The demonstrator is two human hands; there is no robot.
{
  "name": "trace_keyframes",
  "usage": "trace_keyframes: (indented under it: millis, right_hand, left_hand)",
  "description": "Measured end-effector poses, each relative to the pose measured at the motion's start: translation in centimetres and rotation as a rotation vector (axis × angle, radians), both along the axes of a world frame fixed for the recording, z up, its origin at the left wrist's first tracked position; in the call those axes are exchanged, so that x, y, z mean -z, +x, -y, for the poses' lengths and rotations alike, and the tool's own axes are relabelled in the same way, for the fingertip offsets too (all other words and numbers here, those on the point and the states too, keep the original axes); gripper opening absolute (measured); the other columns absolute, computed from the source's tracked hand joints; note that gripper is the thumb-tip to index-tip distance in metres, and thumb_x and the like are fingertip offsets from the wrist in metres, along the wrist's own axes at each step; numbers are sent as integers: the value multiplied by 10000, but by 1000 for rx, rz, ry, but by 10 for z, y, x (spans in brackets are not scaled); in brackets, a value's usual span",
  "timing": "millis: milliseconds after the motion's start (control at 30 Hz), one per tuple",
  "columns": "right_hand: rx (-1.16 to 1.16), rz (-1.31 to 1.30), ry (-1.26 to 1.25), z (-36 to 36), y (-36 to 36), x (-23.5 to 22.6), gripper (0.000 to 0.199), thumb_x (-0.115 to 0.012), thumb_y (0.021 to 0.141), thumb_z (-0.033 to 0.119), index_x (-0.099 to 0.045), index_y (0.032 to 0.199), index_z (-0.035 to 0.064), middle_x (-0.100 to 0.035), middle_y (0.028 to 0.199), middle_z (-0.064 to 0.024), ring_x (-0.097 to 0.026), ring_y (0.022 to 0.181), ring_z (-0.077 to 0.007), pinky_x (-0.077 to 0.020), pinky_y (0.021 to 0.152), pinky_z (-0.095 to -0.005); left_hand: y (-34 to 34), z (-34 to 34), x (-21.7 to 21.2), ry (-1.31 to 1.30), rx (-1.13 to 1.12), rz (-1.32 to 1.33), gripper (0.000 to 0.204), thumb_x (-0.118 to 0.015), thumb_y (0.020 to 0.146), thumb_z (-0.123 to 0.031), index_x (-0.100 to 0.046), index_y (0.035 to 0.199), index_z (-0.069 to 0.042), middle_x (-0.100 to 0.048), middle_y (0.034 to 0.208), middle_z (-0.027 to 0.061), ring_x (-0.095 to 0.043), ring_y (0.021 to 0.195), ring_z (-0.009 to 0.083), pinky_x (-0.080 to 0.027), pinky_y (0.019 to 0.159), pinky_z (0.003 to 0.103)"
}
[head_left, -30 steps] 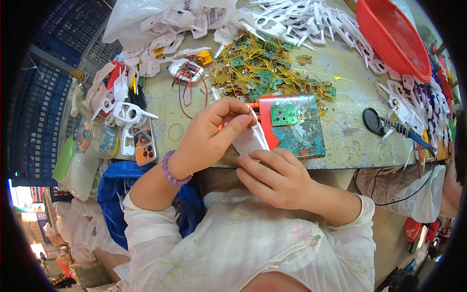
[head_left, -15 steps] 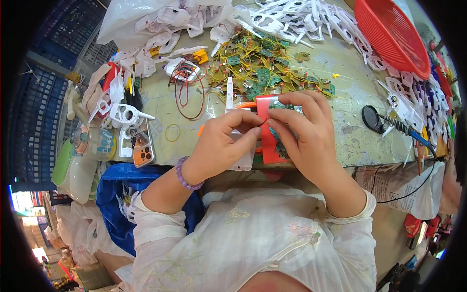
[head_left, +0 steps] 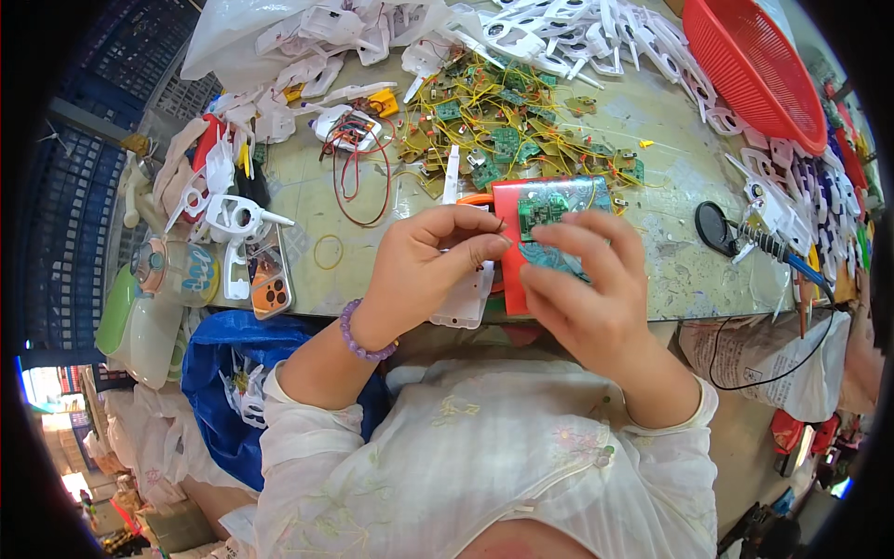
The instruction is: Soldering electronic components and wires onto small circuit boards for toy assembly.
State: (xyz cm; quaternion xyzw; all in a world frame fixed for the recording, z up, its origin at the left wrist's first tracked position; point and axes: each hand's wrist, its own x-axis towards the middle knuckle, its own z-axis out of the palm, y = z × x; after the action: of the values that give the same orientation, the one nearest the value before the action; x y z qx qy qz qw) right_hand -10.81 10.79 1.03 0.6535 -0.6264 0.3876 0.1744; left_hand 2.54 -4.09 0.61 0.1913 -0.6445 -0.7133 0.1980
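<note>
My left hand (head_left: 438, 256) is closed in a pinch, with a thin dark wire showing at its fingertips. Below those fingers lies a white plastic housing (head_left: 463, 303), its handle pointing away from me; an orange part (head_left: 476, 198) shows beside it. My right hand (head_left: 596, 279), slightly blurred, has its fingers apart and empty over a red flat-topped block (head_left: 510, 284). On that block sits a green circuit board (head_left: 543, 212); teal pieces (head_left: 554, 259) beside it are partly covered by the right hand.
Circuit boards with yellow wires (head_left: 503, 130) are heaped beyond my hands. White housings (head_left: 559, 37) and a red basket (head_left: 759, 74) stand farther back. A soldering iron (head_left: 792, 256) rests at the right, a phone (head_left: 270, 289) at the left. A blue bag (head_left: 219, 401) hangs below the edge.
My right hand has parted from the left fingertips, moved right and spread its fingers, uncovering the green board. The left hand keeps its pinch in nearly the same place.
</note>
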Motion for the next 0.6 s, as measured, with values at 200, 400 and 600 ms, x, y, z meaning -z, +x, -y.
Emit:
trace_keyframes:
  millis: [200, 400, 600]
  right_hand:
    - [-8, -61, 45, -8, 4, 2, 244, -695, 585, 130, -609, 807, 76, -590, 1066, -78, -533, 1001, -293, -418, 839, -463]
    - [107, 6, 22, -8, 3, 9, 203, -705, 629, 116, -615, 807, 76, -589, 1056, -75, -525, 1000, -297, -411, 831, -456]
    - [119, 23, 0, 0, -1, 5, 194, -710, 682, 88, -643, 864, 75, -592, 1043, -70, -526, 985, -294, -415, 810, -440]
  left_hand:
    - [0, 2, 1, -14, -22, -6, 203, -682, 841, -41, -654, 1032, 21, -681, 930, 69, -634, 817, 101, -510, 721, 231]
    - [2, 2, -9, -140, 112, 64, 158, -680, 791, 50, -672, 947, 29, -664, 933, 83, -635, 887, 144, -524, 770, 266]
    - [-2, 6, -8, -479, 134, 37, 170, -683, 749, 50, -703, 911, 4, -654, 871, 87, -631, 826, 161, -500, 709, 269]
